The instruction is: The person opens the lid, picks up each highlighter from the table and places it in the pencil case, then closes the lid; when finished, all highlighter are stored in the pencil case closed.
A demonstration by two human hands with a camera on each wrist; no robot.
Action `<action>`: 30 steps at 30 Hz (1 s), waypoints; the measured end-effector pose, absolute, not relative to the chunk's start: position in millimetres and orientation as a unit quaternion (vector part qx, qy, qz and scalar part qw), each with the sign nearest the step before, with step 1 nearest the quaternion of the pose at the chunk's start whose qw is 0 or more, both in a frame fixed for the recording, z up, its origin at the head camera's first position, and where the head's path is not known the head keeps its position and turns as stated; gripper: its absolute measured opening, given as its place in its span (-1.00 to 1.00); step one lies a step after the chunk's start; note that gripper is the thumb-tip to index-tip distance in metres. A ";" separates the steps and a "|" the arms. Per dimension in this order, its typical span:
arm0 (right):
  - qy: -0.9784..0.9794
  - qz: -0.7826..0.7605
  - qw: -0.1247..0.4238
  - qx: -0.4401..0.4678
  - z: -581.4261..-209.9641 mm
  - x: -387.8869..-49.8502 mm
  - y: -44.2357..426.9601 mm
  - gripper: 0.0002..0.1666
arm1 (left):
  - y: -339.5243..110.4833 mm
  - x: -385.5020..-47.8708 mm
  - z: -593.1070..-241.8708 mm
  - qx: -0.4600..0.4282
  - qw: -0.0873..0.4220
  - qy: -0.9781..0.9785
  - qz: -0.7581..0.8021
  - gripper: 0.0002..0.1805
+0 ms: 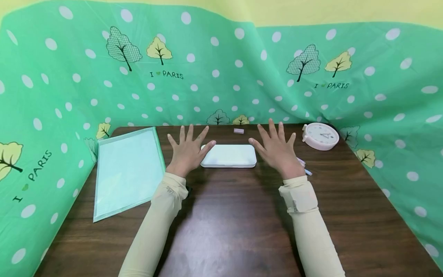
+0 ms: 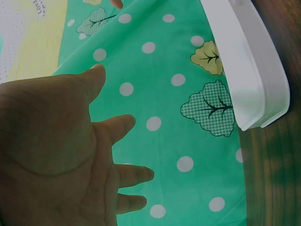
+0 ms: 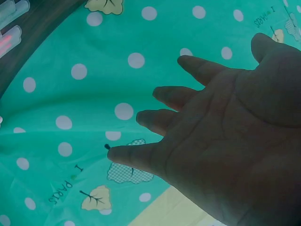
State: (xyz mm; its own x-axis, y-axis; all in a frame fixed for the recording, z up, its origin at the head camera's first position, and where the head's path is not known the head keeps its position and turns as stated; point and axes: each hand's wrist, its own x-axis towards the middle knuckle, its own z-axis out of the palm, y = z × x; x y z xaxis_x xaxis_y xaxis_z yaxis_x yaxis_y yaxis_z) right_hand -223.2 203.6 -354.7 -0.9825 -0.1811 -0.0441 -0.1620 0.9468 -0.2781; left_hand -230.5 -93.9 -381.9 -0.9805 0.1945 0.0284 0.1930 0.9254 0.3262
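Note:
A white, flat, rounded case [image 1: 228,156] lies on the dark wooden table between my two hands. With fingers spread and straight, my left hand [image 1: 187,152] hovers at its left end; the thumb overlaps the case's corner in the head view. In the left wrist view the case [image 2: 256,70] stands apart from the spread left hand [image 2: 51,146]. My right hand [image 1: 278,152] is held up beyond the case's right end, fingers fanned, holding nothing. Behind that wrist, pens [image 1: 308,172] are partly hidden; their clear-capped ends [image 3: 10,41] appear in the right wrist view.
A pale mesh folder [image 1: 129,177] with a green edge lies at the left. A small pink block [image 1: 238,131], perhaps an eraser, sits behind the case. At the back right is a pink round clock [image 1: 321,136]. Green dotted cloth [image 1: 214,73] hangs around the table.

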 end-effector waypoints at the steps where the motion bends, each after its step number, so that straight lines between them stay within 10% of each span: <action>1: 0.986 -0.140 0.034 -0.087 -355.1 -223.1 203.6 0.02 | -94.0 -230.4 -382.0 0.098 0.002 0.981 0.166 -0.16; 15: 0.948 -0.273 0.024 -0.164 -353.8 -232.3 223.8 -0.03 | -106.9 -238.4 -382.6 0.159 -0.004 0.956 0.245 -0.19; 30: 0.873 -0.431 0.130 -0.189 -398.9 -256.4 249.7 -0.12 | -134.7 -263.7 -418.4 0.237 0.100 0.888 0.380 0.04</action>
State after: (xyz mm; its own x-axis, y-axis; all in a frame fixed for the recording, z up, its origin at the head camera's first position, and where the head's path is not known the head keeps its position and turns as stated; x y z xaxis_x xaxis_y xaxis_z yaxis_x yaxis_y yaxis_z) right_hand -256.4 249.7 -398.9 -0.8952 -0.4412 -0.0639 -0.2176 0.5575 -0.8012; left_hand -263.7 -134.7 -418.4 -0.8680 0.4966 0.0018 0.3440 0.5986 0.7234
